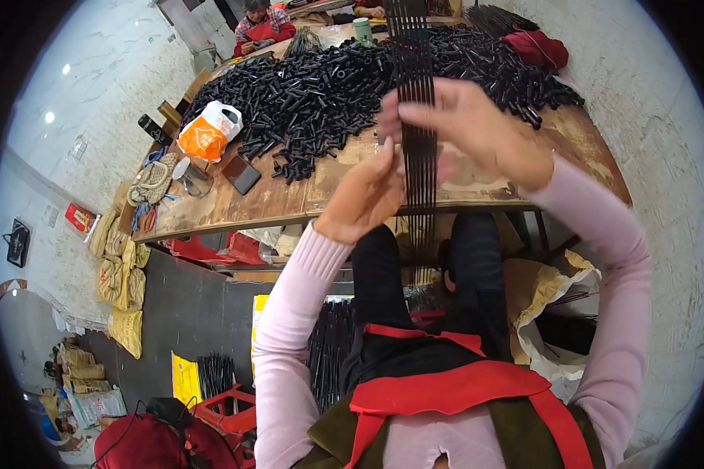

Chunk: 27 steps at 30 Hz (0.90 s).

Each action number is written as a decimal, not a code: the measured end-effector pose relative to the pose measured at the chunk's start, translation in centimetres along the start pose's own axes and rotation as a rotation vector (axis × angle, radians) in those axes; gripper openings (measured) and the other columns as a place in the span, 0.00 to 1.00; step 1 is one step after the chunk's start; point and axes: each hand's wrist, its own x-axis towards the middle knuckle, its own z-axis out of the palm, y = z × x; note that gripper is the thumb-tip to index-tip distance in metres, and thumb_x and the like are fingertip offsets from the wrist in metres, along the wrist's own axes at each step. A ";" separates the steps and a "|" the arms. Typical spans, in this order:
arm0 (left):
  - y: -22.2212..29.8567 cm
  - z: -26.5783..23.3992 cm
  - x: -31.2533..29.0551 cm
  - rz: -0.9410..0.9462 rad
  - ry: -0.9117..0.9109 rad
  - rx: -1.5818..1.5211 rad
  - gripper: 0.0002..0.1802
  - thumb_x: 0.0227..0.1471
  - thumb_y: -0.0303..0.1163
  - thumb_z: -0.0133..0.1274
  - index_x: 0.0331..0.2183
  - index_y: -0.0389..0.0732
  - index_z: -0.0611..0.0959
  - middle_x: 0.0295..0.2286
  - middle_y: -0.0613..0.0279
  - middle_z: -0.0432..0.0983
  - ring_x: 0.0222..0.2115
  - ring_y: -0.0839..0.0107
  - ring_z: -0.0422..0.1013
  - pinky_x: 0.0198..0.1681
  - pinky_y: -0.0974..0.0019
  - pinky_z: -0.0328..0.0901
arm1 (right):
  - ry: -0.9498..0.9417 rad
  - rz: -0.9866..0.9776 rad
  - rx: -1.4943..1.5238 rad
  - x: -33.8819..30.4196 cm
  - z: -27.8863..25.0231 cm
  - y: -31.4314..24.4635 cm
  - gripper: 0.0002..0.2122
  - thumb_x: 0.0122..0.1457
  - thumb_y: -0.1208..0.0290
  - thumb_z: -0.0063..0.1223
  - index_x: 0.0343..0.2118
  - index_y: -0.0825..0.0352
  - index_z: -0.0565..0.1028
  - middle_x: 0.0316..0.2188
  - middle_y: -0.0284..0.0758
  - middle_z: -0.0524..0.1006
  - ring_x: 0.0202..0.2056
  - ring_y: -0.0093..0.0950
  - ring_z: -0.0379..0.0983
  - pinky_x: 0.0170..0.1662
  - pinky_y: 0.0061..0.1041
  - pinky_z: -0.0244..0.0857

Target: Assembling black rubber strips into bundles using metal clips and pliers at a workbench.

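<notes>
A fanned row of long thin black rods (421, 176) stands on end in front of me, reaching from above the table down over its near edge. My left hand (368, 191) closes on the rods from the left, with its fingertips passing behind them. Higher up, my right hand (465, 125) reaches in from the right and is wrapped round the same rods, its fingers somewhat blurred. Past both hands, a large heap of short black tubular pieces (313, 102) covers much of the wooden table (281, 199).
An orange-and-white plastic bag (210, 133), a phone (241, 175) and a clear jar (192, 178) lie at the table's left. Across it sits another person (262, 27). An open sack (551, 313) stands right of my legs; black rods (332, 344) and a red stool (227, 410) are left.
</notes>
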 end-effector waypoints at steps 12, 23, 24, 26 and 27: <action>-0.1 -15.1 10.8 -0.135 0.117 -0.162 0.29 0.68 0.44 0.30 0.56 0.29 0.66 0.56 0.44 0.65 0.57 0.52 0.64 0.60 0.52 0.60 | -0.159 0.033 -0.352 -2.6 -2.1 14.9 0.09 0.62 0.74 0.52 0.43 0.70 0.79 0.38 0.36 0.82 0.40 0.20 0.78 0.44 0.20 0.70; 0.0 -2.2 -0.2 0.063 0.487 0.881 0.14 0.53 0.17 0.53 0.43 0.26 0.81 0.38 0.49 0.80 0.40 0.68 0.77 0.45 0.68 0.72 | -0.069 -0.044 -0.416 -1.4 -3.0 18.0 0.13 0.58 0.74 0.57 0.45 0.71 0.77 0.33 0.45 0.79 0.35 0.37 0.79 0.38 0.29 0.71; 0.1 -0.8 -0.2 0.152 0.531 0.789 0.13 0.54 0.16 0.52 0.42 0.25 0.80 0.38 0.47 0.80 0.40 0.65 0.77 0.46 0.65 0.73 | -0.069 -0.044 -0.417 -1.5 -3.1 18.0 0.13 0.58 0.74 0.57 0.45 0.71 0.77 0.33 0.45 0.79 0.35 0.37 0.79 0.38 0.29 0.71; 0.4 0.5 0.7 0.175 0.493 0.800 0.12 0.54 0.15 0.51 0.42 0.24 0.80 0.38 0.45 0.79 0.40 0.63 0.77 0.47 0.63 0.73 | -0.026 -0.196 -0.543 -1.5 -3.0 17.9 0.15 0.56 0.74 0.58 0.47 0.70 0.76 0.35 0.44 0.79 0.37 0.38 0.79 0.39 0.31 0.71; 0.4 0.8 1.1 0.220 0.463 0.777 0.12 0.54 0.14 0.51 0.41 0.24 0.80 0.38 0.44 0.79 0.41 0.60 0.77 0.48 0.61 0.73 | -0.046 -0.195 -0.528 -1.6 -3.1 17.6 0.15 0.56 0.74 0.58 0.47 0.70 0.76 0.35 0.44 0.79 0.37 0.38 0.79 0.39 0.31 0.71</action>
